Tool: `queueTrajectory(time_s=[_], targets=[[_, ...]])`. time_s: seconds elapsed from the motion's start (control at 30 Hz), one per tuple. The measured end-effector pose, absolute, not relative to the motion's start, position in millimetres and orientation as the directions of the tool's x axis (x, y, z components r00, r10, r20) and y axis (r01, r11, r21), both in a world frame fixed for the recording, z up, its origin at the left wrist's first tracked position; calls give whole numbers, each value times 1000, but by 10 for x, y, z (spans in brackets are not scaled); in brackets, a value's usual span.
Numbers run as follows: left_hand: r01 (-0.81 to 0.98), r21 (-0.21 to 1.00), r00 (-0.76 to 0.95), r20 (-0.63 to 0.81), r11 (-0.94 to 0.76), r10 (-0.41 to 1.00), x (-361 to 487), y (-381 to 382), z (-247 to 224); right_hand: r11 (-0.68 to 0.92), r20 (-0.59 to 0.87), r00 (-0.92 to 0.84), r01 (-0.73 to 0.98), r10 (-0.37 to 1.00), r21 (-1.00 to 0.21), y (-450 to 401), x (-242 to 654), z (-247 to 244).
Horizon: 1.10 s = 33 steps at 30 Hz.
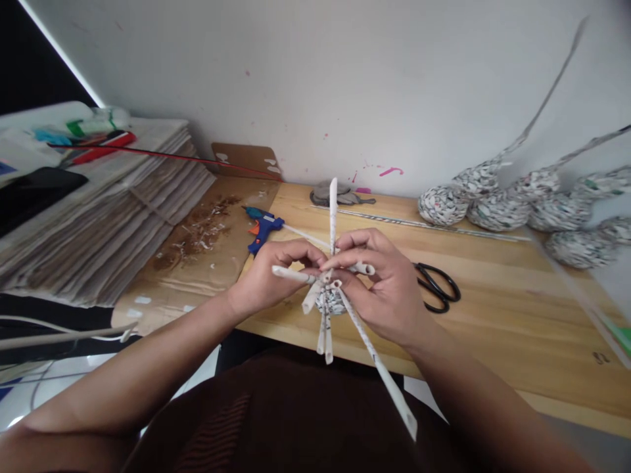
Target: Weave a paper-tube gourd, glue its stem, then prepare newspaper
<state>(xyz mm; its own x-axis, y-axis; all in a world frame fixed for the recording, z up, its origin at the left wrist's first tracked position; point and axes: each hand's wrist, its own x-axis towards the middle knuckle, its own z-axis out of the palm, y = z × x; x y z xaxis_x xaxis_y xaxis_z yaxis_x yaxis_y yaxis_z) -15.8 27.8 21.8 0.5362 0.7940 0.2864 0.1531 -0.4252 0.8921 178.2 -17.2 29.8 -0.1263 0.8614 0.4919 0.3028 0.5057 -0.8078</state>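
Near the table's front edge, both my hands close around a small woven newspaper piece (331, 301) with rolled paper tubes sticking out of it in several directions. My left hand (280, 266) pinches at the tubes' crossing from the left. From the other side, the fingers of my right hand (377, 272) press on the same spot. One paper tube (334, 210) points up toward the wall, and a longer paper tube (382, 368) slants down toward my lap. Exactly which tube each fingertip grips is partly hidden.
A blue glue gun (265, 230) lies left of my hands; black-handled scissors (438, 287) lie to the right. Woven newspaper gourd shapes (500, 200) stand at the back right. A tall newspaper stack (113, 210) rises at the left. Thin paper rolls (444, 228) lie along the back.
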Motion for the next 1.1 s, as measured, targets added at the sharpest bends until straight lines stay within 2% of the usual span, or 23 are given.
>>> queueTrajectory(time_s=[0.17, 0.33, 0.43, 0.53, 0.63, 0.77, 0.93, 1.1], targets=[[104, 901, 525, 309, -420, 793, -172, 282, 168, 513, 492, -147, 302, 858, -804, -176, 1785, 290], [87, 868, 640, 327, -488, 695, -189, 322, 220, 501, 486, -126, 298, 865, -813, -193, 1759, 273], [81, 847, 642, 360, -526, 677, -179, 329, 233, 487, 462, -155, 236, 873, -841, -170, 1776, 269], [67, 820, 605, 420, -569, 676, -157, 313, 192, 298, 287, -166, 47, 943, -953, -108, 1825, 262], [54, 776, 584, 487, -629, 650, -147, 293, 123, 109, 116, -122, -64, 986, -992, -51, 1856, 247], [50, 753, 566, 520, -656, 640, -171, 266, 82, 41, 36, -150, 29, 988, -999, -60, 1821, 232], [57, 747, 595, 507, -662, 624, -185, 246, 99, 85, 80, -55, 97, 995, -992, -94, 1770, 211], [136, 679, 453, 605, -721, 655, -126, 213, 32, 62, 65, 31, 98, 997, -993, -63, 1788, 189]])
